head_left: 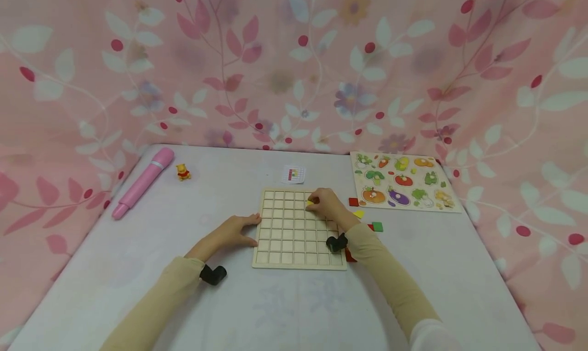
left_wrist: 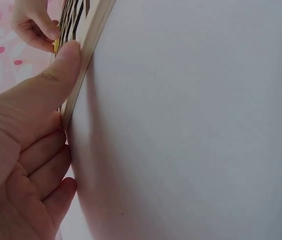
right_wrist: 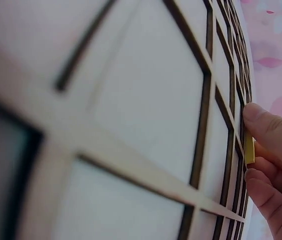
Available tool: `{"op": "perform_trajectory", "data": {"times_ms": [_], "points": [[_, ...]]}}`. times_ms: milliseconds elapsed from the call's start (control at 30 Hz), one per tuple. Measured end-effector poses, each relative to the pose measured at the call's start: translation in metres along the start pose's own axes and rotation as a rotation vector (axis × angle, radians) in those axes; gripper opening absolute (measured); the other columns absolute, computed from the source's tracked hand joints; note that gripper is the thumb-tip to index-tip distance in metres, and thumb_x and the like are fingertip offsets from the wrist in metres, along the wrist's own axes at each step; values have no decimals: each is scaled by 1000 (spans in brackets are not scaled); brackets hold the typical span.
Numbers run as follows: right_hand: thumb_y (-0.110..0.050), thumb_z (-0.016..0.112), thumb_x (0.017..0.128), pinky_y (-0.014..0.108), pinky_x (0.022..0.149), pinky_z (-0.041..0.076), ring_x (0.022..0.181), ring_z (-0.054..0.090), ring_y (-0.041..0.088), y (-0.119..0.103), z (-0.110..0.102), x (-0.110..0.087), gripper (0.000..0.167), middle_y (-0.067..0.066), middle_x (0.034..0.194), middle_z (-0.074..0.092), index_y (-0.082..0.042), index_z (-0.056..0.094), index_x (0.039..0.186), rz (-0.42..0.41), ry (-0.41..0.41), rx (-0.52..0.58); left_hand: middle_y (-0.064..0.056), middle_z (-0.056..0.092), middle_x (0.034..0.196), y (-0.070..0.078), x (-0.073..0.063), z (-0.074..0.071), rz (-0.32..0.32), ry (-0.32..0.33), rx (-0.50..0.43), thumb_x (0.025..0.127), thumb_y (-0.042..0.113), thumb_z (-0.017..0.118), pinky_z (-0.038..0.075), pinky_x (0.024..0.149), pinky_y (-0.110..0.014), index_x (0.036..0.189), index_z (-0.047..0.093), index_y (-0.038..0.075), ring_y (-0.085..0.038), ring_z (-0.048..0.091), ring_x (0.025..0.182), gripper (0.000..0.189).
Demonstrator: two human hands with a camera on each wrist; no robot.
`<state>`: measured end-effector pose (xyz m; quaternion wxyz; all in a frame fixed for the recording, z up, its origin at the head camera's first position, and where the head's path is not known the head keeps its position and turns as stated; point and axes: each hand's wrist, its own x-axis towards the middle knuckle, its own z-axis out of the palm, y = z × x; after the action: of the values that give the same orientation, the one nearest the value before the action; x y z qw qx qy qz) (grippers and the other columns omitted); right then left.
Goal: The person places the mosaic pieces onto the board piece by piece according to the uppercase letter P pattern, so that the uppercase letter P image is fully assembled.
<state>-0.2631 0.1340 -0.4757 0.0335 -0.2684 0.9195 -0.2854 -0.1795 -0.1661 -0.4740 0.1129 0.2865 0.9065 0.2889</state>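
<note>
The left hand (head_left: 235, 232), thumb and fingers spread, touches the left edge of the grid board (head_left: 288, 244), near whose far edge a yellow piece (head_left: 310, 202), pinched by the right hand (head_left: 327, 204), could tilt on a divider (right_wrist: 131, 162) if released off-centre.

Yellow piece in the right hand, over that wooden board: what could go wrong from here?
The yellow piece is small and pinched at the fingertips, so the right hand might drop it or set it across a ridge of the grid board.
The left hand touches the board's left edge; a push there could shift it.
The right sleeve is close to loose coloured pieces and might nudge them.
</note>
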Motion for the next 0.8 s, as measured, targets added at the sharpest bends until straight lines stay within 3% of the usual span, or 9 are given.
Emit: {"op": "perform_trajectory", "data": {"times_ms": [267, 500, 800], "points": [[-19, 74, 75, 27, 67, 46, 75, 51, 16, -3, 0, 2, 29, 4, 84, 58, -1, 67, 97, 88, -47, 52, -14, 34, 137, 0, -3, -2, -24, -46, -63, 58, 32, 81, 27, 100, -42, 133, 41, 0, -29, 31, 125, 91], [-17, 74, 75, 27, 67, 46, 75, 52, 15, -5, -3, 3, 30, 4, 85, 59, 0, 67, 98, 120, -56, 82, -17, 27, 140, 4, -3, -2, 15, -90, 12, 59, 40, 77, 27, 99, -46, 132, 44, 6, -32, 27, 126, 87], [-17, 74, 74, 25, 65, 46, 73, 52, 14, -6, -2, 3, 28, 3, 81, 59, 0, 68, 95, 139, -56, 113, -16, 34, 137, 8, -2, -1, -12, -56, 86, 54, 42, 78, 30, 97, -46, 126, 52, 5, -34, 34, 122, 84]]}}
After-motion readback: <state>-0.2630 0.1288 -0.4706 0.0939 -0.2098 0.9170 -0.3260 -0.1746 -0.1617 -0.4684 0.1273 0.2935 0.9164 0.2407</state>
